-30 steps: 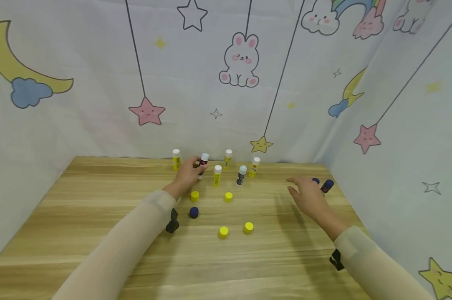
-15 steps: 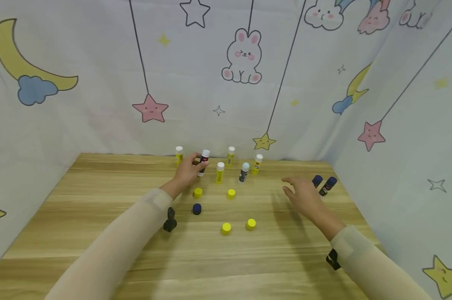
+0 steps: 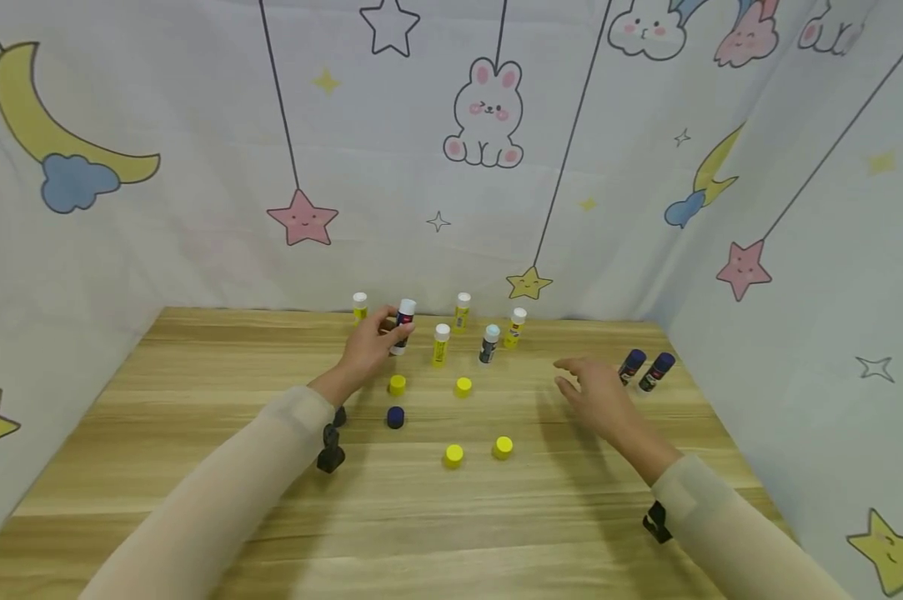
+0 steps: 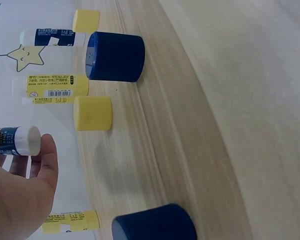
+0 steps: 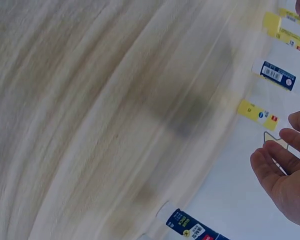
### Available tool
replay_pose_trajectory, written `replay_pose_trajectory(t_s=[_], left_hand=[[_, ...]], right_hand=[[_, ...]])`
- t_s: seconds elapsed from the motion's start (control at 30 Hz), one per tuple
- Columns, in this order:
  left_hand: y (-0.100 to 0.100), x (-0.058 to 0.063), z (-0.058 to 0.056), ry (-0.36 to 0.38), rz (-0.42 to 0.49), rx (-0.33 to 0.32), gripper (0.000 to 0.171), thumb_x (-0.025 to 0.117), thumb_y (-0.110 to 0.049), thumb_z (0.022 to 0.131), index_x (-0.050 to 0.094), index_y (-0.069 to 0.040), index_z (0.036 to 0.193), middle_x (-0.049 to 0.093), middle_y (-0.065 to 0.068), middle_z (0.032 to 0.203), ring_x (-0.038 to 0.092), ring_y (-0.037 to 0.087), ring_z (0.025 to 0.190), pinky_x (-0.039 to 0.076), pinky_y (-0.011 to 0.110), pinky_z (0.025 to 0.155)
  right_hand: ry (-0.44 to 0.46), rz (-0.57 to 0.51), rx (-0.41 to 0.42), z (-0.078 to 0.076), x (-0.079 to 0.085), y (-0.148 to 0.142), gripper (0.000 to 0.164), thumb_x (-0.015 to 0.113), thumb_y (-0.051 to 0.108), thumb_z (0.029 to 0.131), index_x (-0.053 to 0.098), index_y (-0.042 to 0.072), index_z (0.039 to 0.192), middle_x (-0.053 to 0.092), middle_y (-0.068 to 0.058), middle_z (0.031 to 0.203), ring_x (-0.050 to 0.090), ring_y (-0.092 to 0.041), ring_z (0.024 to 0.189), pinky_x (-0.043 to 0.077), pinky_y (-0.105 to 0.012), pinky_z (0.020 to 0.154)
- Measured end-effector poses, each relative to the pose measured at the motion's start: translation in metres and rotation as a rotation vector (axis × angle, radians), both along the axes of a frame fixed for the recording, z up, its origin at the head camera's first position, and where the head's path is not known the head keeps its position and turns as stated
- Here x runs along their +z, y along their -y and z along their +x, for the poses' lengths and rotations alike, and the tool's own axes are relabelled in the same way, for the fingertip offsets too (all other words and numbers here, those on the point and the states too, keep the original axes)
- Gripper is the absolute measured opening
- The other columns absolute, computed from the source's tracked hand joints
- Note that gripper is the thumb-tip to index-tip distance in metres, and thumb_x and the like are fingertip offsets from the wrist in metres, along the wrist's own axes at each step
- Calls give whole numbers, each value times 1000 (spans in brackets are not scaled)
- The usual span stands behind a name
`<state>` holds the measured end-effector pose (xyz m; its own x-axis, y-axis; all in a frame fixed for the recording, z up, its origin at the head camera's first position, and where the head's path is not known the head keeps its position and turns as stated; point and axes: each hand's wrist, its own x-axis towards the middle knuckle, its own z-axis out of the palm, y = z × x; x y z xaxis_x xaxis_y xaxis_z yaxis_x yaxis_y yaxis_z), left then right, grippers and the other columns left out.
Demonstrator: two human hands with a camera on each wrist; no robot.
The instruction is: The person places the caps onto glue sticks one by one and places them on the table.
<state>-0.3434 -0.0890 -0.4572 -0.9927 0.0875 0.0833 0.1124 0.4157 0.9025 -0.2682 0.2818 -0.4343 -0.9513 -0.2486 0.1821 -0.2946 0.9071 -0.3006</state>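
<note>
At the back of the table, my left hand [image 3: 363,350] grips a navy glue stick [image 3: 405,317] with a pale top, thumb and fingers round its body. In the left wrist view its white base [image 4: 29,140] faces the camera. My right hand [image 3: 599,398] is over the right part of the table, fingers loosely bent with nothing between them. Just beyond it stand two glue sticks with navy caps, one [image 3: 633,365] nearer the hand and one [image 3: 657,372] farther right. The right wrist view also shows the bare right hand [image 5: 285,185].
Uncapped yellow glue sticks [image 3: 440,346] and another navy one [image 3: 489,344] stand along the back. Loose yellow caps [image 3: 454,456] and a navy cap [image 3: 395,417] lie in front; another navy cap [image 3: 339,416] is partly behind the left sleeve. A patterned curtain [image 3: 391,150] hangs behind.
My left hand has moved slightly left with the glue stick. My right hand has shifted left, uncovering more of the two navy-capped glue sticks. The head view has shifted a little.
</note>
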Motion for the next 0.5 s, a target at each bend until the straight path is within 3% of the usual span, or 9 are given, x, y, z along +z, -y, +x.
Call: replay_pose_trajectory(t_s=[0.27, 0.5], left_hand=[[5, 0, 8, -32, -20, -1, 36, 61, -41, 101, 61, -15, 125, 68, 13, 111, 65, 27, 101, 58, 38, 82], [6, -2, 17, -56, 33, -16, 34, 60, -39, 101, 62, -12, 122, 69, 15, 105, 65, 28, 94, 58, 38, 78]], right_hand=[[26, 9, 8, 1, -3, 15, 34, 64, 20, 102, 66, 4, 132, 68, -20, 125, 67, -35, 105, 56, -52, 85], [26, -34, 22, 1, -10, 30, 34, 64, 20, 101, 66, 5, 131, 68, -18, 126, 67, -33, 107, 55, -51, 89]])
